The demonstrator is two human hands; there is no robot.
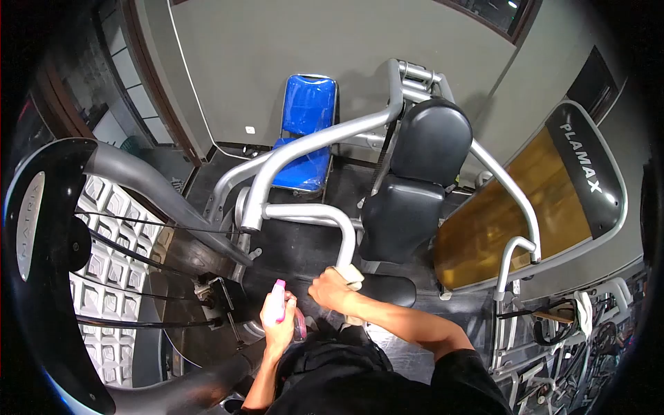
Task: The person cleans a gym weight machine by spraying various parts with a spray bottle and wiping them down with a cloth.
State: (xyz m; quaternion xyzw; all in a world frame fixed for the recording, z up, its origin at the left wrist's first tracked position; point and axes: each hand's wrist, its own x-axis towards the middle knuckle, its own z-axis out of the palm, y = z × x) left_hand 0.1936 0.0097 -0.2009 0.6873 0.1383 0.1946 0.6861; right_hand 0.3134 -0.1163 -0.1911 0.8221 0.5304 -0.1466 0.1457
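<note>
My left hand (pixel 277 330) is closed around a spray bottle with a pink and white head (pixel 278 299) and a clear pinkish body (pixel 300 325). To its right, my right hand (pixel 333 292) is wrapped on a pale yellow cloth (pixel 352 276), pressed at the lower end of a curved silver bar (pixel 345 238). That bar belongs to a gym machine with a black padded backrest (pixel 436 142) and a black seat (pixel 402 214). The palm side of my right hand is hidden.
A blue chair (pixel 309 104) stands by the grey wall. On the right is a gold and black PLAMAX panel (pixel 526 200); on the left, a MATRIX machine frame (pixel 52 180) with cables. More gym equipment (pixel 553 332) fills the lower right.
</note>
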